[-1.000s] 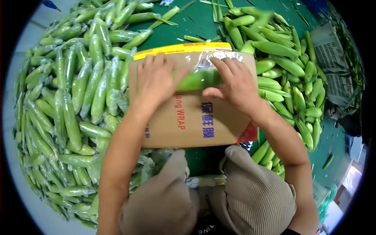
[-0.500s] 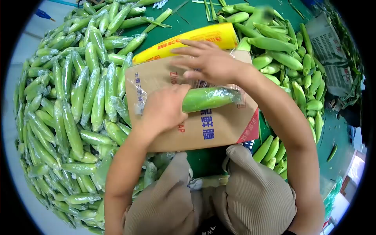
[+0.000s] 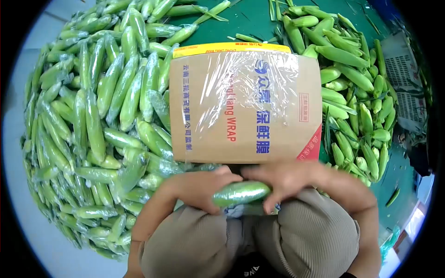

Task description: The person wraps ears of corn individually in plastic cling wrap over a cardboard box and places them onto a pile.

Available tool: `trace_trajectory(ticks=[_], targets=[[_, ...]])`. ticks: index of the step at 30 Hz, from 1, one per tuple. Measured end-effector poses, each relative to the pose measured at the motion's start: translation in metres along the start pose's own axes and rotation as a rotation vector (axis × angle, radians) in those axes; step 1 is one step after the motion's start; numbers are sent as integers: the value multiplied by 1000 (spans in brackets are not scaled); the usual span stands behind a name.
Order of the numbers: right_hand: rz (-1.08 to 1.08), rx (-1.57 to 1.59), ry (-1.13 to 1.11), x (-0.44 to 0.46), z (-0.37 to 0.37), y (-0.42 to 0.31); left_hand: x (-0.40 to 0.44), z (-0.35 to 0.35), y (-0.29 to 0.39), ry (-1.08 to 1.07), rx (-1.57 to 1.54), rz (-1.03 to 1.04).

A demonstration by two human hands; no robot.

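A green corn cob (image 3: 241, 193) in shiny clear film lies level just above my knees. My left hand (image 3: 204, 187) is closed round its left end. At its right end, my right hand (image 3: 282, 180) grips it between thumb and fingers, slightly blurred. Beyond both hands a cardboard box (image 3: 199, 116) with blue and red print lies flat, and a crinkled sheet of clear film (image 3: 232, 88) is spread over its top. The yellow film roll (image 3: 222, 48) shows along the far edge of the box.
Film-wrapped corn (image 3: 95, 134) is heaped at the left. Unwrapped green corn (image 3: 343, 55) is piled at the right on the green surface (image 3: 250, 21). A grey crate (image 3: 403, 78) with leaves stands at the far right.
Both hands have come down from the box to my knees with the cob. Clear film now covers the box top, and less of the yellow roll shows than half a second ago.
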State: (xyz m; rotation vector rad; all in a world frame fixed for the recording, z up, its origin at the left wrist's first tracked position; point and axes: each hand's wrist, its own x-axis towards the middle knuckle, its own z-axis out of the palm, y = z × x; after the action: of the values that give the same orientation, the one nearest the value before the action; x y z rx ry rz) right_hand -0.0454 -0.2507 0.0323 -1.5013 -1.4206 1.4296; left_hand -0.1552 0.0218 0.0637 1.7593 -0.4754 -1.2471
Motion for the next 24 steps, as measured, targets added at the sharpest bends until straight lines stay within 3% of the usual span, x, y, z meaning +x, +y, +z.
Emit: trace_trajectory(ticks=[1,4,5,6,8,10,11,12,13,15,16,17,18,20,21,22,23,24], targets=[[309,105,-209,-5,11,-13,-15,-7,9,77,-126,-33],[213,434,-118,0,46,20,-53,7,-9,159,-693,2],[125,448,-62,3,49,21,-59,14,-11,261,-654,58],[41,465,11,8,53,19,-74,26,-21,517,-792,117],[-149,529,231,26,62,19,-63,37,-27,1161,-409,481],[-200,535,330,72,57,4,-51,24,-16,1252,-562,916],[-18,601,263,92,45,-14,-45,18,-10,1259,-604,1140],[-61,556,375,109,40,-34,-33,21,15,1605,-597,811],[-143,396,427,101,35,-57,-37,16,24,1695,-614,676],[-410,68,529,83,19,-50,-106,6,-2,1491,-321,449],[-581,-86,587,70,10,-25,-138,1,-10,1528,-70,181],[-483,-120,703,39,-7,-2,-173,-3,-21,1527,221,-122],[-271,-200,976,-9,-24,28,-206,-8,-31,1486,476,-387],[252,-635,1534,-113,-40,115,-180,-1,41,921,898,-850],[819,-838,1822,-167,-41,109,-178,-2,37,809,814,-847],[1046,-892,1795,-215,-20,144,-178,-2,30,697,735,-847],[1333,-708,1448,-237,12,170,-165,-4,17,752,635,-779],[1346,-634,1197,-243,46,192,-140,-10,17,862,592,-532]])
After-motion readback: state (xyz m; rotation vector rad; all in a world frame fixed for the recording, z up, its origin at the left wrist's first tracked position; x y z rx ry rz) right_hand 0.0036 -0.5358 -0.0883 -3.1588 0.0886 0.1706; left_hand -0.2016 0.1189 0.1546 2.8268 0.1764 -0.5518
